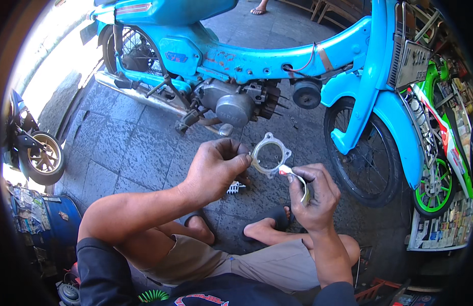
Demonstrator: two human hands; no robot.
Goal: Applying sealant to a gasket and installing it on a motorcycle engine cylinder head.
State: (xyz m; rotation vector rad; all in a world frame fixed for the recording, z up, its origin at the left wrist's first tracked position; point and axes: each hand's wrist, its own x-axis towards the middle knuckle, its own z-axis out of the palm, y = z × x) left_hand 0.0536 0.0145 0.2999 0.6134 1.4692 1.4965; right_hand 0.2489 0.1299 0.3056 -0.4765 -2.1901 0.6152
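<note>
Out in front of me, my left hand (218,166) pinches the edge of a round metal flange ring (284,148) between thumb and fingers. The ring has a wide round opening and several lugs with holes, and its face is tilted toward me. A flattened white tube (304,191) with red markings is in my right hand (317,194). Its tip meets the lower right rim of the ring, though I cannot tell whether anything comes out. Below my left wrist, a finned metal part (236,187) lies on the floor, partly hidden.
A blue moped (231,58) stands across the far side, its engine (235,104) partly taken apart with studs sticking out. To the right is a green and white motorbike (440,137). A blue drum (60,219) and another wheel (42,158) are at left. Dark tiles (129,148) cover the floor.
</note>
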